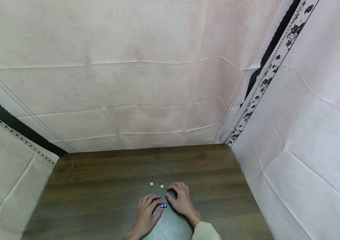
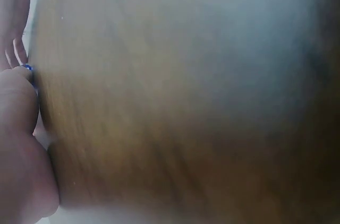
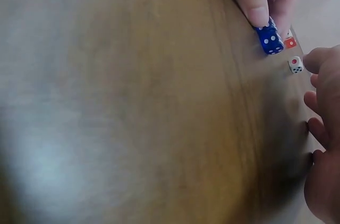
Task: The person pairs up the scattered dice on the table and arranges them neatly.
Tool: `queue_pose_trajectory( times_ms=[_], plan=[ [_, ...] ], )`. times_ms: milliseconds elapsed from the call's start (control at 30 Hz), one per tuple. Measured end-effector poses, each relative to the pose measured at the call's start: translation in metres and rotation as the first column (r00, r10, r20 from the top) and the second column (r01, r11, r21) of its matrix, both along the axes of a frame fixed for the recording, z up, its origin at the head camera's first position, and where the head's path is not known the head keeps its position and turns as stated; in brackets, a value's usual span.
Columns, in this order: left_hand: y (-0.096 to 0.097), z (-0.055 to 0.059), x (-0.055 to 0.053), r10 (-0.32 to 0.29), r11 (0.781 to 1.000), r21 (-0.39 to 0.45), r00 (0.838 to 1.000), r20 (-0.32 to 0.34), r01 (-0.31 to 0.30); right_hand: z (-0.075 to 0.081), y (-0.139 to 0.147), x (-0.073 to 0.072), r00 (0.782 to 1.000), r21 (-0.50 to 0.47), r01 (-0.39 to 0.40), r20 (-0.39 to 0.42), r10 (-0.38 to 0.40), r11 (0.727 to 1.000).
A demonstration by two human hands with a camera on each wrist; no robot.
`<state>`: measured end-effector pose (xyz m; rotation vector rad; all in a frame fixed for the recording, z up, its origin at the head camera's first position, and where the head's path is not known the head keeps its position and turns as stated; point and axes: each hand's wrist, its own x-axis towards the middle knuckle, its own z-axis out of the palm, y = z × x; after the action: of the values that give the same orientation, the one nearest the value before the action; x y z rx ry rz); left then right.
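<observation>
Brown wood grain ran across the bench (image 1: 83, 200), which filled the lower middle of the frame, with a pale sheen at bottom centre. Nearest us, at the bottom edge right of centre, we saw a cream sleeve (image 1: 206, 231). Just left of bottom centre, the left hand (image 1: 146, 215) had its thumb and a finger closed in a pinch on two blue dice (image 1: 165, 205), which sat side by side, touching. Right of them we saw the right hand (image 1: 182, 200), its fingers loosely bent, a gap left between thumb and forefinger, holding nothing.

Slightly farther off, in the lower centre, we counted two small pairs: a white die (image 1: 151, 184) just below a red die (image 1: 151, 178), and to their right a second white die (image 1: 162, 186) close under a second red die (image 1: 160, 182). Beyond the bench's far edge we had pale, creased cloth (image 1: 146, 83) across the top of the frame, and at right another cloth (image 1: 317, 140) with a black floral border (image 1: 266, 81).
</observation>
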<state>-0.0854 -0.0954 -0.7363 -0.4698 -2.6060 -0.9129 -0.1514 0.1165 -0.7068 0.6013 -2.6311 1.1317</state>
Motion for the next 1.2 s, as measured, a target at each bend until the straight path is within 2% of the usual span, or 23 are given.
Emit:
queue_pose_trajectory(
  times_ms=[233, 367, 533, 700, 967, 1200],
  plan=[
    [-0.001, 0.001, 0.001, -0.01, 0.999, 0.031, 0.997, 0.076, 0.008, -0.001, -0.008, -0.012, 1.0, 0.052, -0.011, 0.02, 0.01, 0.999],
    [-0.001, 0.001, 0.001, 0.002, 1.0, 0.012, 0.997, 0.083, -0.003, -0.004, -0.013, -0.018, 1.0, 0.055, -0.002, -0.004, 0.002, 0.999],
    [0.0, 0.003, 0.002, 0.012, 1.0, -0.013, 0.999, 0.04, -0.012, -0.008, -0.017, -0.022, 0.999, 0.076, 0.015, -0.038, -0.012, 0.997],
    [0.001, 0.004, 0.002, 0.015, 0.999, -0.031, 1.0, -0.011, -0.016, -0.008, -0.02, -0.023, 0.999, 0.092, 0.021, -0.026, -0.018, 0.996],
    [0.0, 0.004, 0.002, 0.014, 0.999, -0.03, 0.999, -0.03, -0.014, -0.008, -0.024, -0.025, 0.998, 0.089, 0.036, -0.052, -0.031, 0.995],
    [0.001, 0.006, 0.002, 0.018, 0.999, -0.027, 1.0, 0.001, -0.018, -0.007, -0.026, -0.024, 0.996, 0.063, 0.042, -0.084, -0.037, 0.997]
  ],
)
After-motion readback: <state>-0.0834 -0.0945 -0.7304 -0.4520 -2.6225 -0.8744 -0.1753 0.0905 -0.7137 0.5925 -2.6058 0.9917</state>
